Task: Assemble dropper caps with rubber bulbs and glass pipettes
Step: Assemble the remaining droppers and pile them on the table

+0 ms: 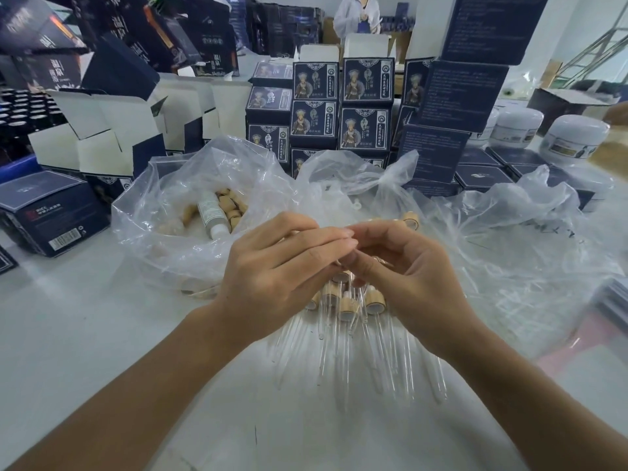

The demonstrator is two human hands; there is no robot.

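My left hand (282, 266) and my right hand (411, 277) meet fingertip to fingertip above the table's middle. Between them they pinch a wood-coloured dropper cap (341, 277), mostly hidden by fingers and thumbs. A sliver of the same wood colour shows inside my right hand's curled fingers. Under the hands lies a heap of assembled droppers (348, 309), their wooden caps toward the bags and their glass pipettes (339, 355) pointing at me. A clear plastic bag (159, 239) on the left holds loose wooden caps (231, 205). I cannot make out any rubber bulb.
A white bottle (212, 215) lies in the left bag. A second crumpled bag (509, 232) spreads to the right with one cap (411, 219) in it. Dark blue cartons (367, 107) stand stacked behind, open boxes (102, 130) at left, white jars (574, 137) at right. A person (356, 15) stands far back.
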